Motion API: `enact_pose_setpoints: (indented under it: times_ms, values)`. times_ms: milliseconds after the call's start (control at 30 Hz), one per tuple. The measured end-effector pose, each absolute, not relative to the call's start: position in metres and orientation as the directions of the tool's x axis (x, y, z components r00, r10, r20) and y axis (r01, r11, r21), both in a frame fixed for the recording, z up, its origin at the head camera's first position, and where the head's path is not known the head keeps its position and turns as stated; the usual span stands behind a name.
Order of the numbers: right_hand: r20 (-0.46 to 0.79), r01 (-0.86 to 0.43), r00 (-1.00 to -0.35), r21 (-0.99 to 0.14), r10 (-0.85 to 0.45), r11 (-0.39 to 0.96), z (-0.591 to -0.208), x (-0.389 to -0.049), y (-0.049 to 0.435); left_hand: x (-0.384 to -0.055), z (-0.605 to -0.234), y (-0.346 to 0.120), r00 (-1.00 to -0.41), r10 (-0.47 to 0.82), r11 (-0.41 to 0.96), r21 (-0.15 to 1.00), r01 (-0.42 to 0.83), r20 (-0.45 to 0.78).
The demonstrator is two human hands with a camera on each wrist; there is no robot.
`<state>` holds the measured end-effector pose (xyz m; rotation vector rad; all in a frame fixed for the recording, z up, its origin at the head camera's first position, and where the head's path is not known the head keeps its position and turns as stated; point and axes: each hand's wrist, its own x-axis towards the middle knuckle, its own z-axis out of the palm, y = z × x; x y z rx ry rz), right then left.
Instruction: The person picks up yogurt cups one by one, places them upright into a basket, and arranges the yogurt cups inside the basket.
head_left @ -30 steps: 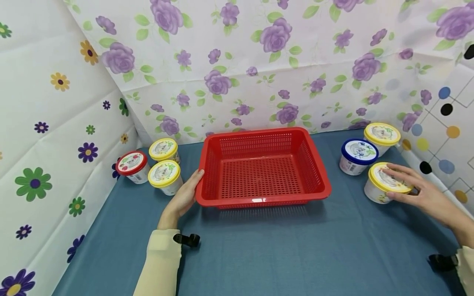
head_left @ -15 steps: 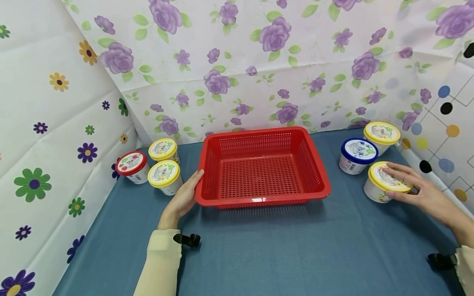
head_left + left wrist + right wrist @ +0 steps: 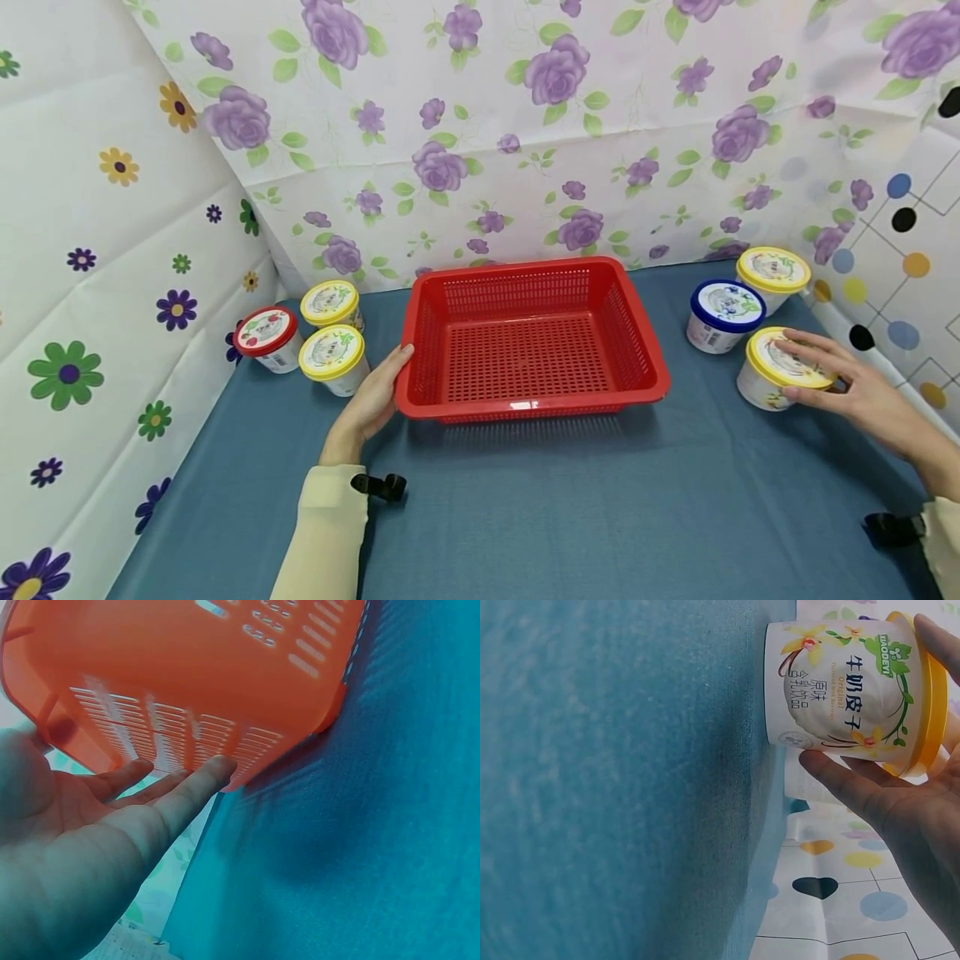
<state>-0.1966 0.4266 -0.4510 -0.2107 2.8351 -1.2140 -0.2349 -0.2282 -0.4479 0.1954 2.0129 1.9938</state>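
Note:
In the head view, a red plastic basket (image 3: pixel 525 408) with slotted walls stands mid-table. My left hand (image 3: pixel 371 396) holds its left end, thumb at the rim; in the left wrist view the fingers (image 3: pixel 176 799) lie nearly straight along the outer side wall. On the right, my right hand (image 3: pixel 855 387) grips a yellow-lidded milk dessert tub (image 3: pixel 765 387). The right wrist view shows the thumb by the yellow lid (image 3: pixel 930 697) and fingers along the side of the printed tub, whose base rests on the cloth.
A blue-lidded tub (image 3: pixel 726 317) and another yellow-lidded tub (image 3: pixel 774 279) stand behind the gripped one. Left of the basket are a red-lidded tub (image 3: pixel 268 337) and two yellow-lidded ones, the nearer tub (image 3: pixel 333 358) close to my left hand. Patterned sheets (image 3: pixel 480 125) wall the blue cloth (image 3: pixel 540 517).

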Motion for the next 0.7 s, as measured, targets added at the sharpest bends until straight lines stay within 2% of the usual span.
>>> enact_pose_setpoints:
  times_ms: [367,700]
  values:
    - [-0.009,-0.071,-0.994,-0.726,-0.112,0.684,-0.4516,-0.1943,0.4297,-0.2362,-0.4471,-0.2277,-0.943,0.313,0.012,0.993,-0.114,-0.112]
    - [0.023,-0.091,-0.994,-0.722,-0.108,0.686,-0.4453,-0.1880,0.4300,-0.2345,-0.4497,-0.2287,-0.947,0.300,0.007,0.993,-0.120,-0.117]
